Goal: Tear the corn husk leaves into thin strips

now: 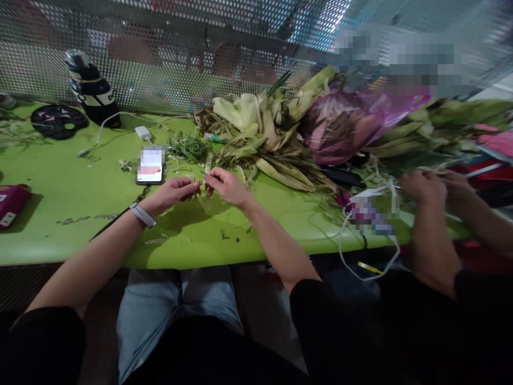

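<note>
My left hand (175, 193) is closed in a pinch above the green tabletop (108, 208), with a pale strip of corn husk (197, 197) at its fingertips. Close beside it, my right hand (227, 188) is also pinched, its fingertips almost meeting the left ones. A small dark, thin end pokes out by the right thumb and forefinger; what it belongs to is too small to name. Behind my hands lie a heap of green shreds (187, 148) and a big pile of corn husks (276, 144). A lit phone (150, 164) lies just beyond my left hand.
Along the back stand a black bottle (94, 93), a black mask (59, 120) and a white charger (142, 132). A dark red box (12, 206) sits at left. Purple plastic bag (340, 125) and white cable (340, 246) lie right, near another person's hands (425, 187).
</note>
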The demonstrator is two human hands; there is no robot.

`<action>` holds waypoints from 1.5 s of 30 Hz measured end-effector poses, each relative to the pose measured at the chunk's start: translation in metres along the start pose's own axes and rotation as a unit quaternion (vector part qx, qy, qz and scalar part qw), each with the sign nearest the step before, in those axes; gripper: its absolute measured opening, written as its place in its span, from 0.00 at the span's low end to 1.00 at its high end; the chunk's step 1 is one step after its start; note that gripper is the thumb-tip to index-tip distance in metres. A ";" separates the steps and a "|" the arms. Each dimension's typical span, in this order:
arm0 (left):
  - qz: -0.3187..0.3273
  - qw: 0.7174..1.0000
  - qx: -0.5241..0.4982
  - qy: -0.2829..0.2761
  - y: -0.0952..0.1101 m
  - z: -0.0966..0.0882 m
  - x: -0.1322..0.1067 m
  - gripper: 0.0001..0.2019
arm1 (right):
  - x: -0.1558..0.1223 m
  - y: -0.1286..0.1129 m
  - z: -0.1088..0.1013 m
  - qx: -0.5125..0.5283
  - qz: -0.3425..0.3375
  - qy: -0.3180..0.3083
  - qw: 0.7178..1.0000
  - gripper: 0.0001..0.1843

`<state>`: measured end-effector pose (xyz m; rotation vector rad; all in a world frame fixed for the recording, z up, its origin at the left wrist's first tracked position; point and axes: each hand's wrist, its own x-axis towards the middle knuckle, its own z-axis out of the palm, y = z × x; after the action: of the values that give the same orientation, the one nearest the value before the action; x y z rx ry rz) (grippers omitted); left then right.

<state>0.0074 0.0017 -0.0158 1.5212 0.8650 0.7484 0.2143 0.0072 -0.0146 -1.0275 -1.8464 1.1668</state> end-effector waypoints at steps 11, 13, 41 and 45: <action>-0.018 0.998 -0.054 0.018 0.000 -0.002 0.000 0.16 | 0.003 0.007 -0.001 -0.226 -0.133 0.155 0.953 0.27; -0.030 0.992 -0.105 0.059 -0.003 -0.002 0.003 0.15 | 0.001 0.004 -0.001 -0.237 -0.169 0.208 0.934 0.27; 0.067 0.993 0.026 0.092 -0.010 -0.006 0.008 0.13 | 0.003 0.008 -0.009 -0.235 -0.174 0.056 0.955 0.24; 0.056 0.990 -0.065 0.109 -0.010 -0.005 0.007 0.14 | 0.003 0.010 -0.002 -0.259 -0.226 0.147 0.928 0.20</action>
<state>0.0060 0.0105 -0.0251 1.3974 0.8795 1.0488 0.2176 0.0134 -0.0224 -0.9118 -2.0367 0.2373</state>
